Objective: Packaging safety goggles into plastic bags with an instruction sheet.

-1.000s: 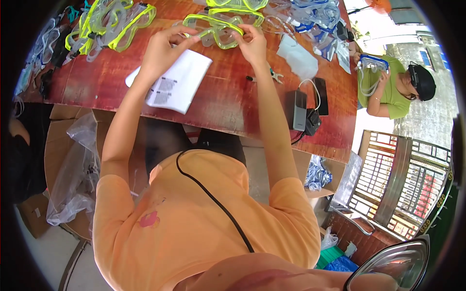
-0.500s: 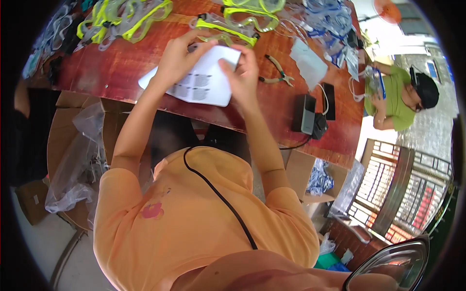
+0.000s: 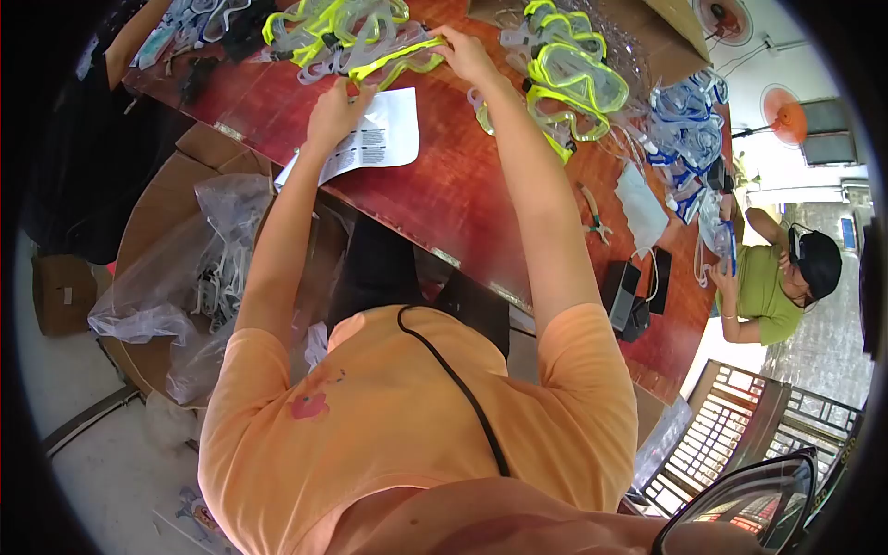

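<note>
A clear diving mask with a yellow-green frame (image 3: 400,59) is stretched between my hands near the far side of the table. My right hand (image 3: 470,61) is closed on its right end, fingertips pinching the frame. At its left end, the fingers of my left hand (image 3: 337,113) are curled closed. A white printed sheet (image 3: 396,129) lies on the table beside and partly under my left hand and forearm, its near edge at the table rim. More yellow-green masks (image 3: 326,20) are heaped just beyond, and another group of masks (image 3: 581,79) lies right of my right arm.
Blue-framed masks (image 3: 686,120) are piled at the far right. Pliers (image 3: 595,215), a pale blue sheet (image 3: 642,209) and a black box-shaped device (image 3: 621,289) lie along the right side. A co-worker in green (image 3: 772,296) handles a mask. A carton with plastic film (image 3: 153,250) stands lower left.
Both hands have let go of the printed sheet, which now rests on the table. They have moved apart onto a yellow-green mask. The whole view has turned, shifting the table's contents rightward.
</note>
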Motion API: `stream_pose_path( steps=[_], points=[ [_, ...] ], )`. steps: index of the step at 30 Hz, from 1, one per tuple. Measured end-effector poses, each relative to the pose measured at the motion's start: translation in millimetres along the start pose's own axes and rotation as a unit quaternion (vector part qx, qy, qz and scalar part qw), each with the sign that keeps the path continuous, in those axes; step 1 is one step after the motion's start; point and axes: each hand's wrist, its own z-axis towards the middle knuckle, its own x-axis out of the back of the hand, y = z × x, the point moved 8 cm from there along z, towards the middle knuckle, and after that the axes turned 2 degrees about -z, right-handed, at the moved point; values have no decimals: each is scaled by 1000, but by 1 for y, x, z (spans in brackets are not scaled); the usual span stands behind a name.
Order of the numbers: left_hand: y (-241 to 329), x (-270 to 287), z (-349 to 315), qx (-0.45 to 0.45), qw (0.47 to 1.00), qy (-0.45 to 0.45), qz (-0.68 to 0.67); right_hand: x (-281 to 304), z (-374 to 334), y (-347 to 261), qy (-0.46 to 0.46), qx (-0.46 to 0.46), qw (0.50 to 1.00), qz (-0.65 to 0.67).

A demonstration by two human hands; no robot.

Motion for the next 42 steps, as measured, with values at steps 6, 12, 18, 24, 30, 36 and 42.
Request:
stream_pose_path(
  steps=[6, 12, 18, 24, 30, 36, 42],
  points=[
    [5, 28, -30, -35, 997, 32, -55, 44, -73, -75, -3, 37, 998, -55],
    [-17, -11, -64, -31, 995, -77, -51, 16, -148, -61, 33, -12, 997, -74],
    [34, 12, -87, -88, 994, 24, 63, 34, -175, -84, 214, 42, 974, -66],
    [45, 1, -105, -22, 988, 7, -153, 15, -237, -149, 213, 70, 971, 84],
    [81, -43, -112, 19, 854, -293, -429, -2, -257, -93, 143, -88, 880, 444],
    [95, -41, -106, -314, 649, -217, -658, 40, -259, -127, 157, 18, 979, 131],
    [114, -37, -111, -320, 641, -281, -638, 43, -258, -121, 178, 46, 979, 89]
  ],
)
